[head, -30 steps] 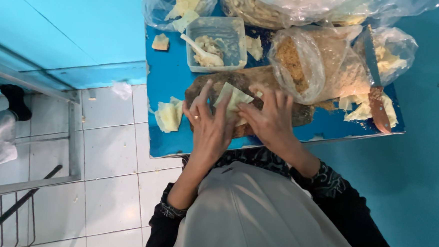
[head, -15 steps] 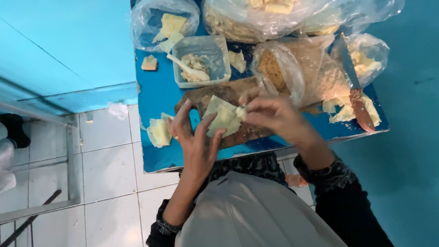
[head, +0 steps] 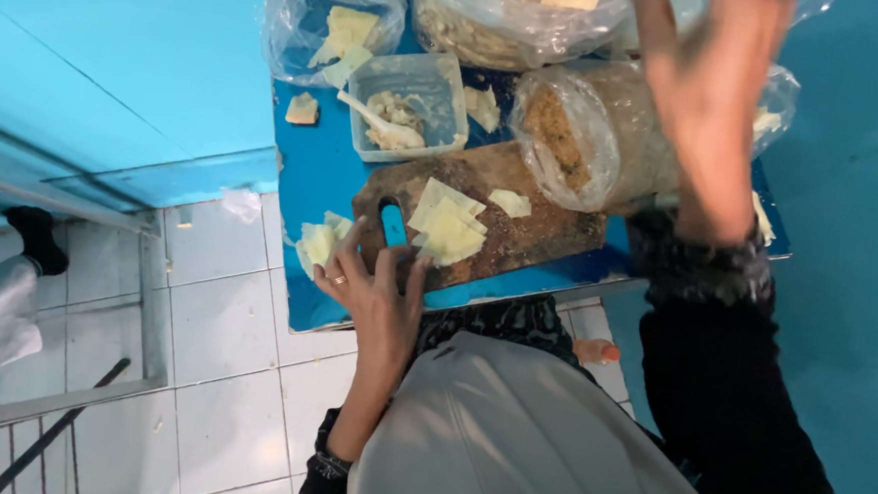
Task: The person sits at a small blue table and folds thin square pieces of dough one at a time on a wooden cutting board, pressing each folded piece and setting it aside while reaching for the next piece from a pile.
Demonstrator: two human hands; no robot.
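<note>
Pale yellow sheets [head: 447,227] stacked in the middle of the frame, on the brown cutting board [head: 540,227], long side running left to right. Left hand [head: 376,294] just below and left, fingers spread, resting on a blue handle [head: 394,225] (nearer one). Right hand [head: 713,91] raised upper right, open, holding nothing. Desk [head: 317,185] edge close below the board.

A small blue tabletop [head: 322,181] stands over a white tiled floor [head: 222,366]. On it lie a brown wooden cutting board [head: 530,237], a clear plastic tub [head: 411,105], several clear plastic bags [head: 585,134] of food, and loose pale yellow squares [head: 317,243] near its left edge.
</note>
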